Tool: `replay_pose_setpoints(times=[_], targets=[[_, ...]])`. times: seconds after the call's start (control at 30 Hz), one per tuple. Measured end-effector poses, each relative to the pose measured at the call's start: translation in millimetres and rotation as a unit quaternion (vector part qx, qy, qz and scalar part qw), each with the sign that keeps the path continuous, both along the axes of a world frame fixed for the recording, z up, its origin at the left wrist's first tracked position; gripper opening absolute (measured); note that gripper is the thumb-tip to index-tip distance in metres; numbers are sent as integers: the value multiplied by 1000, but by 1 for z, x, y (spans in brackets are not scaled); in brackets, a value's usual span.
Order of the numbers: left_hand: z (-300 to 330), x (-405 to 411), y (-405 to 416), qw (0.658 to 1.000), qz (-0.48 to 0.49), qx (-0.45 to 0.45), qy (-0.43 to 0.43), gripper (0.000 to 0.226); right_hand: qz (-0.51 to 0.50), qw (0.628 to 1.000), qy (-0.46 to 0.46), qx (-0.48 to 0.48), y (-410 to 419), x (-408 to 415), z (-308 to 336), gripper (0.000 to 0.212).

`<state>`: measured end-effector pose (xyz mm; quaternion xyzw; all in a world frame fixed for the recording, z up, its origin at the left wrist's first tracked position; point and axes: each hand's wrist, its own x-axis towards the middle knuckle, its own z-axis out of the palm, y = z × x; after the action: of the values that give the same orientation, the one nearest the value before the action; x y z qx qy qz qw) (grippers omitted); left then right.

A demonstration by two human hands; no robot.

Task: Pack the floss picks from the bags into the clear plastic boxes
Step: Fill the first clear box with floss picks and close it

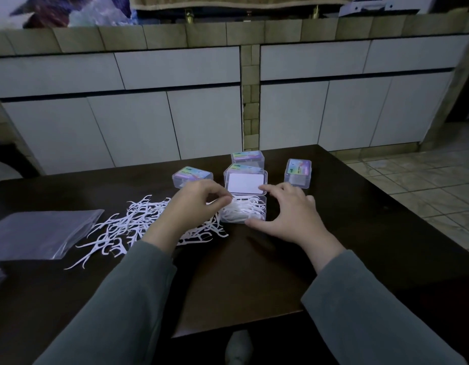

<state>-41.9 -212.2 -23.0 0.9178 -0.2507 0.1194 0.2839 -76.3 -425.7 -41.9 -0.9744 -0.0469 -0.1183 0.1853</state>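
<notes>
Left hand [193,204] pinches picks over the open box [243,210] mid-frame; right hand [288,217], fingers relaxed, steadies it. Lay picks parallel, flat, below the rim so the lid [246,182] shuts.

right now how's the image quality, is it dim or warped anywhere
Head view: dim and bluish overall, with the dark table swallowing shadow detail; the white floss picks and the open box's lid stand out brightest. Wide-angle distortion bends the cabinet fronts and counter edge towards the corners. The box labels are too soft to read, and both hands look slightly soft.
</notes>
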Motion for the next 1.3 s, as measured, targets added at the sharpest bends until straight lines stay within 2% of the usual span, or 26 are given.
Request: replay_pose_setpoints(times=[0.1,0.17,0.3,0.37,0.47,0.6,0.7,0.8,1.0,1.07,1.2,1.3], targets=[[3,-7,15,999,-7,33,-12,11,41,996,-78,-1,17,-14,3,72],[5,-9,29,998,-18,55,-10,16,97,990,-96,-20,33,-21,5,60],[13,-12,59,984,-20,174,45,57,164,980,-63,-96,62,-20,10,53],[16,-16,71,972,-7,224,66,66,169,977,-43,-121,71,-12,16,48],[12,-22,81,966,3,250,65,66,138,972,-22,-189,85,3,26,42],[-2,-23,88,978,1,200,50,65,94,946,-5,-309,104,13,32,38],[-10,-19,90,982,-11,180,53,52,85,925,-22,-370,111,14,31,39],[-11,-16,96,984,-23,173,47,43,87,929,-26,-360,115,15,27,38],[2,-17,110,976,-10,209,58,32,146,954,-64,-252,114,16,24,25],[4,-19,112,979,-8,194,56,37,142,957,-59,-245,113,16,26,29],[4,-24,107,976,9,208,70,53,108,953,13,-281,117,11,27,70],[5,-25,103,974,9,215,77,43,110,949,22,-294,122,7,26,69]])
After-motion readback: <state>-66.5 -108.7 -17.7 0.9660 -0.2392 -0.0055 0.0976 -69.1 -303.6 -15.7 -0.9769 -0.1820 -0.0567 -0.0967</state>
